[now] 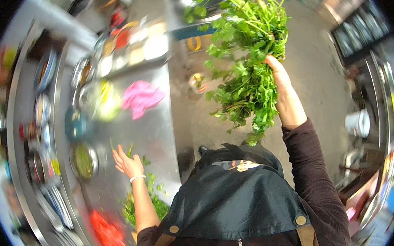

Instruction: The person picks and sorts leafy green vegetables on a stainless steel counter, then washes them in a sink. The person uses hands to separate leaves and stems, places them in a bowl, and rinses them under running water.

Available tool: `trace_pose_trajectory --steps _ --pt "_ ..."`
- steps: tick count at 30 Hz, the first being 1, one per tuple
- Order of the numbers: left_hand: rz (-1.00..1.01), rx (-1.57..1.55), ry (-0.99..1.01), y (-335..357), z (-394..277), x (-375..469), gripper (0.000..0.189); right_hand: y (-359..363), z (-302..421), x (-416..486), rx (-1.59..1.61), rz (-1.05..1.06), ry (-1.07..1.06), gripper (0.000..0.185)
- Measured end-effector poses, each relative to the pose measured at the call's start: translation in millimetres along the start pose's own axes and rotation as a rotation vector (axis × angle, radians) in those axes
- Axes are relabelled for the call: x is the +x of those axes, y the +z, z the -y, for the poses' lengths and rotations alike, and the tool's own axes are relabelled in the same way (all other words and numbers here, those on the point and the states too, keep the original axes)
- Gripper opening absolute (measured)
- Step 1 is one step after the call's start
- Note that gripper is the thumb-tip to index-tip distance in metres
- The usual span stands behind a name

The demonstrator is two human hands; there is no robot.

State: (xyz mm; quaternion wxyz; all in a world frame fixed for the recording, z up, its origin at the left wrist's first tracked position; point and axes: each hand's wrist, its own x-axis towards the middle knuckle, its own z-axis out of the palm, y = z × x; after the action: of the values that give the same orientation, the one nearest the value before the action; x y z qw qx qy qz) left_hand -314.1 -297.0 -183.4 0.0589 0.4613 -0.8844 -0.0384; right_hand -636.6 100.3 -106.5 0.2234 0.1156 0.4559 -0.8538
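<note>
A large bunch of leafy green herbs, which looks like cilantro, is gripped in my right hand, raised over the floor in front of my apron. My left hand is over the steel counter with its fingers apart; a thin green stem shows beside the fingertips. More leafy herbs lie on the counter, partly behind my left forearm. Farther along the counter are a crumpled pink cloth and a pale green vegetable, blurred. A round metal bowl with green contents stands left of my left hand.
A red plastic bag lies at the counter's near left. Shelves with dishes run along the left. Seasoning containers stand at the counter's far end, and a wok sits beyond. A white bucket is at the right.
</note>
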Motion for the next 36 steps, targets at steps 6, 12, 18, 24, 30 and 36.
trace_pose_trajectory --steps 6,12,18,24,30,36 --pt "-0.044 -0.13 0.475 60 -221 -95 0.069 -259 96 -89 -0.024 -0.217 -0.253 0.03" --pt "0.16 -0.348 0.928 126 -491 -268 0.063 -517 197 -197 0.036 -0.423 -0.384 0.039" --pt "0.328 -0.63 1.485 142 -729 -319 0.056 -619 207 -232 0.079 -0.722 -0.525 0.037" --pt "1.338 -0.774 1.395 193 -859 -363 0.048 -590 201 -209 0.331 -0.884 -0.708 0.036" --pt "2.343 0.145 0.359 204 -882 -440 0.1 -532 250 -179 0.627 -1.039 -0.831 0.037" --pt "2.877 0.226 -0.076 185 -937 -539 0.096 -527 281 -167 0.878 -1.118 -0.785 0.039"
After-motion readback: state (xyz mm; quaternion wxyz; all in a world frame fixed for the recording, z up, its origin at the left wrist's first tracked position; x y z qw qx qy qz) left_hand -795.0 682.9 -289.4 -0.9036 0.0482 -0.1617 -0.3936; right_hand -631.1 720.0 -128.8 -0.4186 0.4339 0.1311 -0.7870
